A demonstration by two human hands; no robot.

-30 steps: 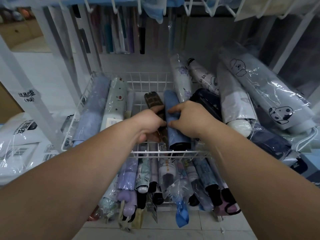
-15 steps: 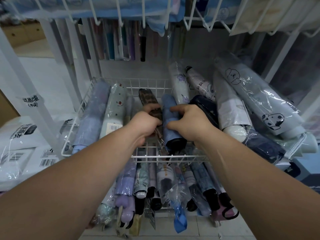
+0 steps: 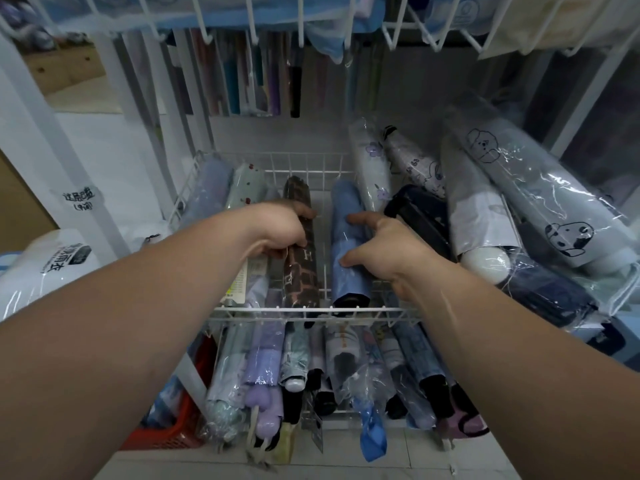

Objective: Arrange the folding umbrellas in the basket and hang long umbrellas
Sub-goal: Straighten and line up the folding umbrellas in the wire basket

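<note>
Basket [image 3: 311, 310]: white wire, at the centre of view.

Left hand [image 3: 280, 230]: grips the brown umbrella [image 3: 300, 271]. Its fingers [image 3: 307, 213] curl over the far side and the thumb closes on the near side. The brown umbrella lies in the basket, running from 12 to 6 o'clock, with its near end at the front rim.

Right hand [image 3: 388, 247]: holds the blue umbrella [image 3: 348, 282], with thumb and forefinger spread along its plastic sleeve. The other fingers are hidden. The blue umbrella lies in the basket at 3 o'clock of the brown one and parallel to it, with bare wire between them.

At 9 o'clock of the left hand, a spotted umbrella [image 3: 247, 187] and a lilac umbrella [image 3: 207, 188] lie along the basket's left side.

At 3 o'clock of the right hand lies a black umbrella [image 3: 419, 216]. Beyond it, grey umbrellas [image 3: 540, 202] are piled at a slant. It cannot be told whether they rest inside the basket.

Long umbrellas [image 3: 242, 81] hang at 12 o'clock, behind the basket.

At 6 o'clock, below the front rim, lower umbrellas [image 3: 263, 362] lie in a row with their handles toward the camera.
</note>
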